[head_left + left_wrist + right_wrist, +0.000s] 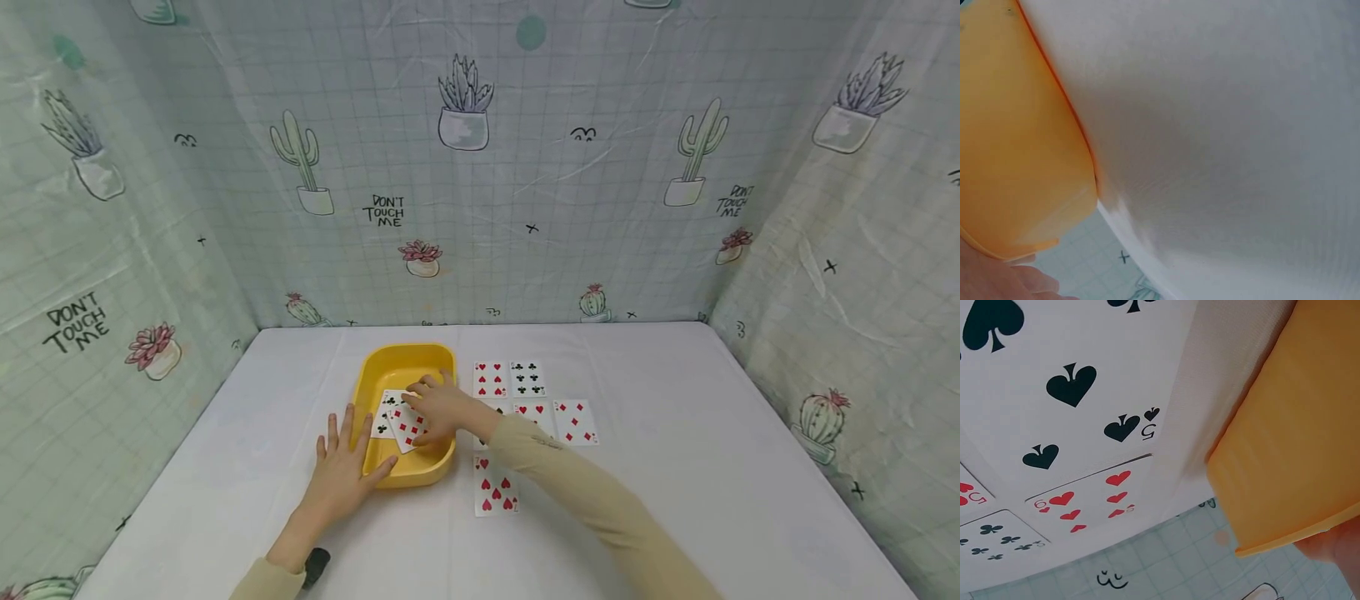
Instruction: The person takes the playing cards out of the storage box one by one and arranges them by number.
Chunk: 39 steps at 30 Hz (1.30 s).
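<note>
Yellow tray seems steadied by left hand, fingers spread; right hand over diamonds card, can't tell whether pinching

The tray looks like smooth plastic with a soft sheen. The cards in it and to its right look like smooth paper. Under the tray, the table has a matt, finely ribbed, cloth-like surface; behind the tray, the curtain looks creased and faintly glossy.
</note>
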Each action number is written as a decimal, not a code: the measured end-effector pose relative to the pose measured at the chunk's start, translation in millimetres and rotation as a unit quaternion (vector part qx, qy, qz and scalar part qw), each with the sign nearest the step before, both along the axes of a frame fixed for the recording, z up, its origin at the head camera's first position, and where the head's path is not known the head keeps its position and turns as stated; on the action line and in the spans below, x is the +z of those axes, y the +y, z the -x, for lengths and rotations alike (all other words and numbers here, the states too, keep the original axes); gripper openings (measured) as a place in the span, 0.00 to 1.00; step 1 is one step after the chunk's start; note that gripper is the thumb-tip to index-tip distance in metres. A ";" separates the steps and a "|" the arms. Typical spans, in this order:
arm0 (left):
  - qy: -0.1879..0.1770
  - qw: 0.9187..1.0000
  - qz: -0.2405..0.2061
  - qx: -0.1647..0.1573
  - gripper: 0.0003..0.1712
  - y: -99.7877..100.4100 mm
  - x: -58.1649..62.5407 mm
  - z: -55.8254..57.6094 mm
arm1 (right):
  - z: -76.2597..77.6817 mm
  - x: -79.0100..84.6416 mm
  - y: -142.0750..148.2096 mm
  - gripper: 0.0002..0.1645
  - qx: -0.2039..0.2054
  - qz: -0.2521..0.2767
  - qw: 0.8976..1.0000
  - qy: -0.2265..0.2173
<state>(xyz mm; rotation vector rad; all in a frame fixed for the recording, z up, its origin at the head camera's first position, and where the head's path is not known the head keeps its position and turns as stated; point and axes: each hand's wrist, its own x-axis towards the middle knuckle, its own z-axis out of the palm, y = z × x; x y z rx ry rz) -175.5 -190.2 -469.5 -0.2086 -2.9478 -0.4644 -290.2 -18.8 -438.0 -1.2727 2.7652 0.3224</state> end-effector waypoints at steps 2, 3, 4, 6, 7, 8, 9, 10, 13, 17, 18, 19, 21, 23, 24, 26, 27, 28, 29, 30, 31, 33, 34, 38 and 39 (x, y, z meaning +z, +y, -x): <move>0.001 1.000 0.001 0.000 0.47 0.3 0.4 0.0 | 1.8 -2.5 -3.1 0.48 -0.004 -0.002 1.000 -0.003; 0.001 1.000 0.002 0.000 0.47 0.4 0.5 0.0 | 2.5 -3.8 -4.5 0.48 -0.006 -0.003 1.000 -0.006; 0.001 1.000 0.003 0.001 0.47 0.4 0.6 0.0 | 3.3 -5.3 -5.7 0.48 -0.007 -0.004 1.000 -0.007; -0.003 1.000 0.004 0.002 0.47 0.6 0.8 -0.1 | 4.5 -8.0 -7.8 0.47 -0.006 -0.003 1.000 -0.013; -0.004 1.000 0.004 0.002 0.47 0.7 1.0 -0.2 | 4.8 -8.9 -8.7 0.47 -0.005 0.000 1.000 -0.018; -0.004 1.000 0.005 0.002 0.47 0.7 1.0 -0.3 | 5.0 -9.5 -9.4 0.47 -0.004 0.002 1.000 -0.023; -0.003 1.000 0.005 0.001 0.47 0.9 1.0 -0.3 | 5.2 -10.2 -10.0 0.46 -0.003 0.003 1.000 -0.027; -0.002 1.000 0.005 0.001 0.47 0.8 0.7 -0.7 | 5.1 -10.8 -10.8 0.46 -0.001 0.004 1.000 -0.030; -0.003 1.000 0.003 0.001 0.48 0.6 0.2 -1.6 | 4.7 -12.2 -13.0 0.46 -0.002 -0.001 0.999 -0.035; -0.004 1.000 0.002 0.002 0.48 0.1 0.4 -2.3 | 4.3 -12.6 -14.9 0.47 -0.009 -0.017 0.999 -0.036; -0.004 1.000 0.001 0.002 0.48 0.0 0.6 -2.5 | 4.4 -12.5 -15.3 0.48 -0.011 -0.020 0.999 -0.037; -0.002 1.000 0.001 0.001 0.47 -0.2 0.7 -2.6 | 4.4 -12.5 -15.5 0.48 -0.013 -0.021 0.999 -0.038; -0.001 1.000 -0.002 0.000 0.47 -0.3 1.2 -2.6 | 4.6 -12.4 -15.7 0.47 -0.013 -0.022 0.999 -0.041; 0.000 1.000 -0.005 -0.001 0.47 -0.1 1.8 -2.6 | 5.2 -12.7 -15.3 0.47 -0.013 -0.023 0.999 -0.040; 0.002 1.000 -0.005 -0.002 0.47 0.2 2.0 -2.5 | 5.3 -12.8 -15.1 0.47 -0.011 -0.023 0.999 -0.040; 0.002 1.000 -0.005 -0.002 0.47 0.6 2.0 -2.4 | 5.6 -13.1 -14.7 0.47 -0.009 -0.020 0.999 -0.043; 0.003 1.000 -0.004 -0.002 0.47 0.7 2.0 -2.4 | 5.5 -13.1 -14.4 0.47 -0.009 -0.018 0.999 -0.046; 0.004 1.000 -0.002 -0.001 0.47 0.9 2.0 -2.4 | 5.5 -12.9 -14.2 0.48 -0.008 -0.018 0.999 -0.047; 0.004 1.000 0.000 -0.001 0.47 1.0 1.9 -2.4 | 5.6 -13.0 -14.1 0.48 -0.007 -0.019 0.999 -0.048; 0.005 1.000 0.002 0.000 0.47 1.1 1.7 -2.3 | 5.7 -12.9 -14.0 0.49 -0.007 -0.020 0.999 -0.048; 0.006 1.000 0.003 0.000 0.47 1.2 1.6 -2.2 | 6.0 -13.0 -14.0 0.50 -0.006 -0.022 0.999 -0.047; 0.006 1.000 0.005 0.001 0.47 1.3 1.3 -1.8 | 6.2 -13.0 -13.7 0.51 -0.005 -0.025 0.999 -0.047; 0.005 1.000 0.006 0.001 0.47 1.3 1.1 -1.6 | 6.4 -13.1 -13.8 0.51 -0.003 -0.026 0.999 -0.046; 0.001 1.000 0.004 0.003 0.48 1.4 0.4 -1.1 | 5.8 -12.6 -13.8 0.49 -0.002 -0.021 0.998 -0.051; 0.000 1.000 0.003 0.003 0.48 1.5 0.2 -1.0 | 5.7 -12.6 -13.8 0.49 -0.001 -0.021 0.999 -0.049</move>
